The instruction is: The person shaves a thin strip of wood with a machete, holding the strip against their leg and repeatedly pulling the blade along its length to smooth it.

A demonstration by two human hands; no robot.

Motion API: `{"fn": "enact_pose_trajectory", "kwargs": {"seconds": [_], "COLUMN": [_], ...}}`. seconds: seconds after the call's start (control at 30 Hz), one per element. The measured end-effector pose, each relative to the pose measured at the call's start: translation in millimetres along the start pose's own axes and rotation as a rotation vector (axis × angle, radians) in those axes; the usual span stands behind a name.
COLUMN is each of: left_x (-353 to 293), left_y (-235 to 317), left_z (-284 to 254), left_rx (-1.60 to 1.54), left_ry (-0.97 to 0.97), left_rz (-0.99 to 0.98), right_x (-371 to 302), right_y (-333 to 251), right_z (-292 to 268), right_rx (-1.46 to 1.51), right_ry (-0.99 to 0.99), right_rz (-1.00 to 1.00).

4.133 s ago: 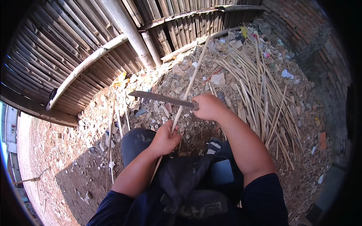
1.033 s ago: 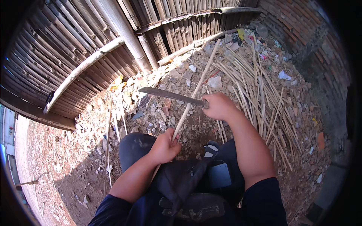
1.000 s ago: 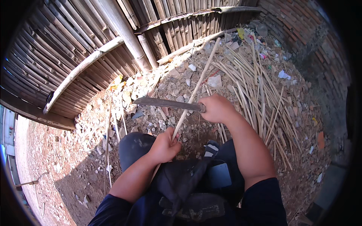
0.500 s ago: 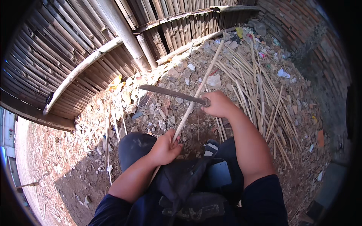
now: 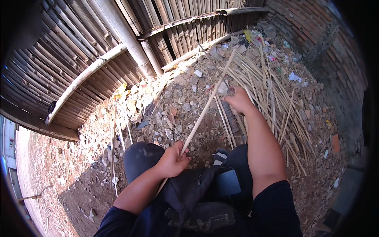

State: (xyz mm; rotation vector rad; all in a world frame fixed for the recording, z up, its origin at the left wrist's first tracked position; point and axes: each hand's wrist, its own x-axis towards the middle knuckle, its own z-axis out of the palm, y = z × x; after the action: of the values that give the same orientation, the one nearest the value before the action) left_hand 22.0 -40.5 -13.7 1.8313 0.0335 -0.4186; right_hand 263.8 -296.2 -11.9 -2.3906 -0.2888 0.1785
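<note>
My left hand is closed round a long pale bamboo strip, above my left knee. The strip slants up and away to the right, and its lower end passes under my left forearm. In my right hand is the handle of a machete, whose dark, thin-looking blade points away and to the left, its tip raised toward the bamboo wall. The blade crosses the strip near the strip's far end; I cannot tell whether they touch. Part of the machete's handle is hidden by my fingers.
A heap of bamboo strips lies on the right, with a few more strips at my left. Stones and litter cover the ground. A bamboo wall stands ahead and left, a brick wall to the right. A phone-like dark slab rests on my lap.
My right hand has moved up and right, turning the machete so its blade points away instead of left across the strip. My left hand still holds the strip in nearly the same place.
</note>
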Motion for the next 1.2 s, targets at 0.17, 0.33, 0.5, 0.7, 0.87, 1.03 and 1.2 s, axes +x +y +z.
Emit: {"fn": "enact_pose_trajectory", "kwargs": {"seconds": [0.17,0.33,0.5,0.7,0.87,1.03,1.2], "left_x": [-1,2,10,25,49,46,46], "left_y": [6,-6,-11,29,42,23,16], "left_z": [0,3,2,-1,2,16,11], "left_rx": [0.002,0.04,-0.449,-0.5,-0.6,-0.436,-0.366], "left_ry": [0.03,-0.006,-0.129,-0.117,-0.127,-0.104,-0.135], "left_rz": [-0.046,0.043,-0.067,-0.165,-0.287,-0.184,-0.161], "right_x": [-24,5,5,-17,-32,-15,-21], "right_y": [-51,16,41,-11,-32,-17,-33], "right_z": [5,-7,-4,-31,-12,-13,-9], "right_rx": [-0.303,0.05,0.265,-0.051,-0.217,-0.207,-0.277], "right_ry": [-0.288,-0.004,0.135,-0.09,-0.198,-0.261,-0.27], "right_rz": [-0.234,0.178,0.185,-0.031,-0.258,-0.065,-0.121]}}
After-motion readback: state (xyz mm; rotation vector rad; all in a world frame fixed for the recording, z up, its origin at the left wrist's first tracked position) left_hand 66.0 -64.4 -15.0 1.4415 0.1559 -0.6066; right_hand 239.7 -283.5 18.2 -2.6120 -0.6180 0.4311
